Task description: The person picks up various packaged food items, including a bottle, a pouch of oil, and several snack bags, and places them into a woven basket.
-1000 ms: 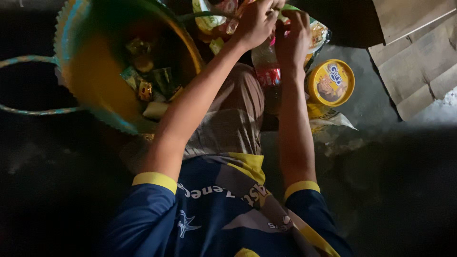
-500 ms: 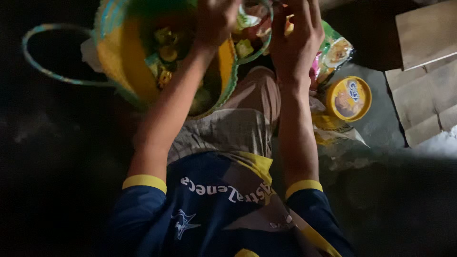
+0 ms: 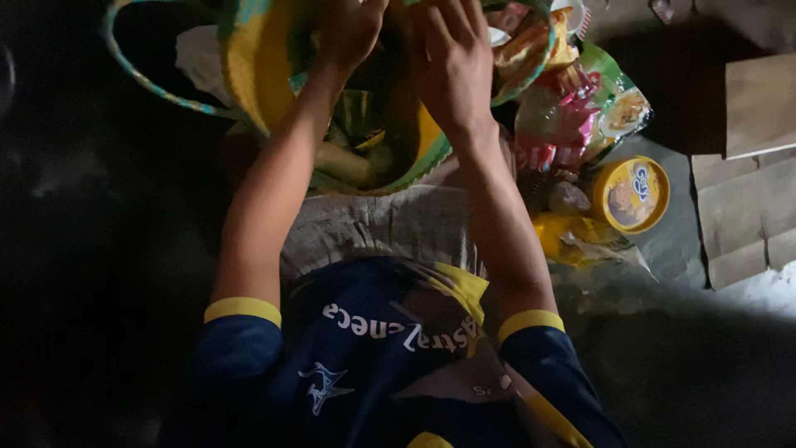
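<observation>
Dark floor, both hands at a woven basket (image 3: 249, 75).
Left hand (image 3: 348, 33) and right hand (image 3: 452, 66) reach inside at upper centre; grips cannot be told. Yellow tub (image 3: 632, 193) at right.

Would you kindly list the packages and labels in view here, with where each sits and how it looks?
Round tub: right of the basket, yellow lid with a label.
Snack packets: between basket and tub, red, pink, green, crinkled.
Yellow wrapper: below the tub, crumpled.
</observation>
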